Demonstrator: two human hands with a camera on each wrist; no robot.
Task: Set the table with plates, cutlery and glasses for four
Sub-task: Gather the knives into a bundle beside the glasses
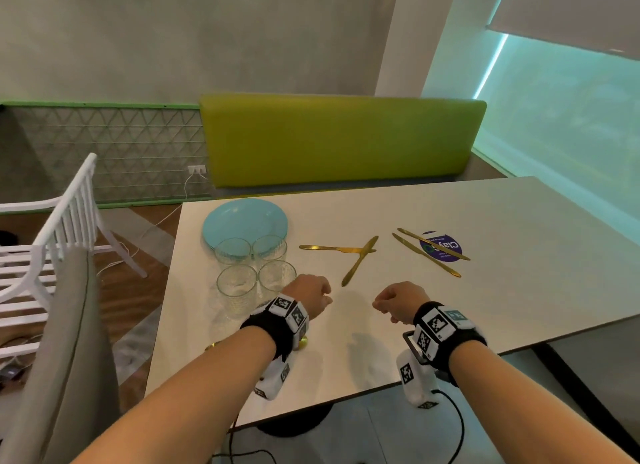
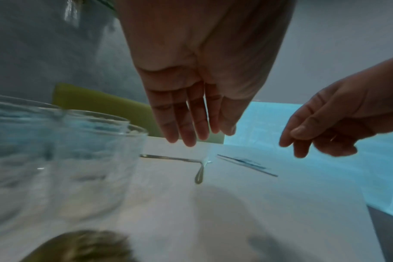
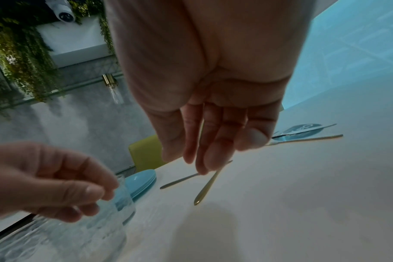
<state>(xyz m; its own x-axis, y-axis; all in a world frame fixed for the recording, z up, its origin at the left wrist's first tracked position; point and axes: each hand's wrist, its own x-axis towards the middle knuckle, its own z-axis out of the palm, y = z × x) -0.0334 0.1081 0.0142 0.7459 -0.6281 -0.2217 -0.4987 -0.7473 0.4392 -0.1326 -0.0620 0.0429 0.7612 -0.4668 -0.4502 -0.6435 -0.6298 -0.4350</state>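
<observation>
A stack of light blue plates (image 1: 245, 221) lies at the table's far left, with several clear glasses (image 1: 237, 285) clustered just in front of it. Two gold knives (image 1: 358, 261) lie crossed mid-table. Two more knives (image 1: 425, 254) rest across a purple sticker (image 1: 441, 247). My left hand (image 1: 313, 294) hovers beside the nearest glass (image 2: 56, 150), fingers (image 2: 186, 124) hanging loose and holding nothing. My right hand (image 1: 396, 299) hovers level with it to the right, fingers (image 3: 213, 141) relaxed above the crossed knife (image 3: 206, 187), also holding nothing.
The white table (image 1: 519, 273) has a bare stretch to the right. Something gold (image 1: 303, 342) shows partly under my left wrist. A green bench back (image 1: 339, 138) stands behind the table, a white chair (image 1: 52, 242) and a grey seat back (image 1: 69, 342) to the left.
</observation>
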